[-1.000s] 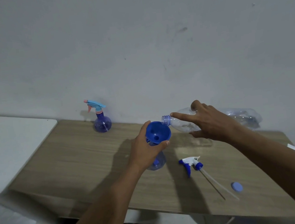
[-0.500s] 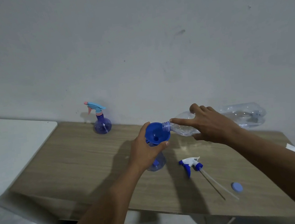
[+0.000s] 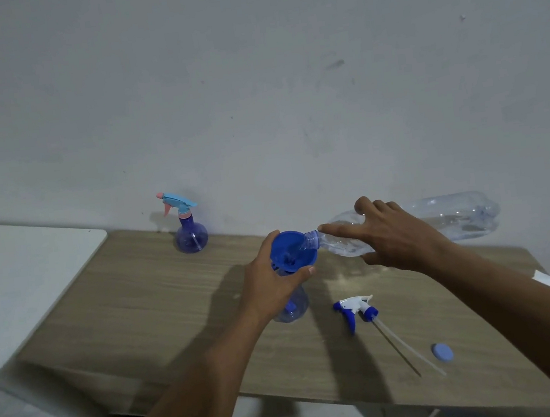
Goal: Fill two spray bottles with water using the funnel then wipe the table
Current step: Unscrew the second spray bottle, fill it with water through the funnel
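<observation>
The big clear bottle [image 3: 456,218] has moved. A second ago its mouth was just beside the funnel [image 3: 292,251]. Now the mouth sits over the rim, inside the blue bowl, and the bottle is tipped a bit more. I think this means the pour into the first spray bottle is just starting.

My right hand [image 3: 397,239] grips the clear bottle near its neck, with one finger lying straight along it. My left hand [image 3: 268,281] is wrapped around the funnel to keep it still.

The open spray bottle [image 3: 295,305] stands right under the funnel, on the worktop [image 3: 161,307]. It looks nearly empty, but my hand hides part of it. The clear bottle has only a little water, pooled at the funnel end.

The other spray bottle [image 3: 191,233] stands well left of the funnel with its top on. I cannot tell if it has water. A loose spray head [image 3: 355,309] lies near the funnel, to its right.
</observation>
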Motion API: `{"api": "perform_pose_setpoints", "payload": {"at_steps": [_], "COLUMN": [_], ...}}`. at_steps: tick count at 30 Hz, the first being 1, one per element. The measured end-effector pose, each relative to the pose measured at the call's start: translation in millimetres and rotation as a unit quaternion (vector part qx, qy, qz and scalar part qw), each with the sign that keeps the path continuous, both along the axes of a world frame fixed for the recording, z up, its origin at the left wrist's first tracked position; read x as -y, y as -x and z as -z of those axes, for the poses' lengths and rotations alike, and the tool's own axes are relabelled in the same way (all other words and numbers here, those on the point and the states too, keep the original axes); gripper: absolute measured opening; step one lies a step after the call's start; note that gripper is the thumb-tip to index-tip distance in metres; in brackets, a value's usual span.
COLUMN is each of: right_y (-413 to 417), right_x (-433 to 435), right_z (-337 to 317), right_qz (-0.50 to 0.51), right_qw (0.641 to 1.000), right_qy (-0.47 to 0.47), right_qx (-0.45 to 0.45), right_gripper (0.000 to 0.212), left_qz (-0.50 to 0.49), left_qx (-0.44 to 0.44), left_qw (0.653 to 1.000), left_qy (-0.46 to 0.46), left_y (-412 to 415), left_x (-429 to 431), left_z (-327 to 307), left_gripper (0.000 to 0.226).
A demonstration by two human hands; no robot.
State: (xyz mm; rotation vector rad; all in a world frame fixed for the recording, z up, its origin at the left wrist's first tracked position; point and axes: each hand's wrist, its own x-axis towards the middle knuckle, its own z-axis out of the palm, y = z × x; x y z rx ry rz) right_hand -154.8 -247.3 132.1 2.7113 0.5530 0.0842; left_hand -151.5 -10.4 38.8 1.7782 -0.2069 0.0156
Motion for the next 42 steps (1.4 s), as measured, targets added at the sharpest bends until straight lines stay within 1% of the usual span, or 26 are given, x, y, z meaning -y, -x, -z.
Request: {"api": "perform_pose_setpoints", "payload": {"at_steps": [6, 13, 16, 20, 25, 27, 29, 31, 33, 36, 40, 42], "right_y": [-2.7, -6.3, -6.0, -3.7, -4.9, -8.6, -13.7, -17.2, -19.0, -21.5, -26.8, -28.6], "right_x": [4.0, 7.6, 9.4, 7.8, 4.2, 3.1, 2.7, 2.4, 3.4, 6.0, 6.7, 5.1], "right_z": [9.2, 11.3, 12.5, 11.8, 16.2, 16.8, 16.2, 15.9, 16.3, 16.1, 15.5, 19.6], "right_qz": [-0.005, -0.01, -0.008, -0.008, 0.004, 0.012, 0.023, 0.038, 0.055, 0.081, 0.104, 0.11], "right_qw": [1.0, 1.0, 0.999, 0.998, 0.991, 0.986, 0.976, 0.956, 0.935, 0.907, 0.851, 0.833], "right_qy": [0.012, 0.005, -0.025, -0.062, -0.131, -0.165, -0.215, -0.285, -0.343, -0.4, -0.508, -0.537], "right_qx": [0.011, 0.021, 0.019, 0.013, 0.018, 0.024, 0.038, 0.056, 0.074, 0.104, 0.087, 0.076], "right_gripper": [0.099, 0.1, 0.1, 0.094, 0.094, 0.093, 0.093, 0.092, 0.089, 0.088, 0.089, 0.091], "left_qz": [-0.001, 0.001, -0.001, -0.003, 0.006, 0.002, -0.004, -0.012, -0.017, -0.016, -0.018, -0.016], "left_qx": [-0.005, -0.002, -0.006, -0.011, 0.0, -0.008, -0.02, -0.033, -0.04, -0.044, -0.045, -0.045], "left_qw": [1.0, 1.0, 1.0, 1.0, 1.0, 1.0, 1.0, 0.999, 0.999, 0.999, 0.999, 0.999], "left_qy": [-0.006, -0.008, 0.004, 0.004, 0.008, 0.012, 0.011, 0.011, 0.009, 0.005, 0.007, 0.005], "left_y": [-0.1, -1.3, -2.9, -4.2, -5.8, -7.0, -7.7, -8.5, -9.3, -10.0, -10.4, -10.9], "left_x": [-0.6, 0.4, 1.4, 1.7, 2.7, 2.9, 3.3, 3.6, 3.6, 3.5, 3.9, 4.8], "left_z": [-0.8, 0.8, 3.5, 5.5, 4.7, 7.0, 10.1, 12.8, 15.2, 16.6, 16.5, 17.2], "left_gripper": [0.066, 0.067, 0.064, 0.068, 0.063, 0.067, 0.077, 0.085, 0.087, 0.09, 0.093, 0.092]}}
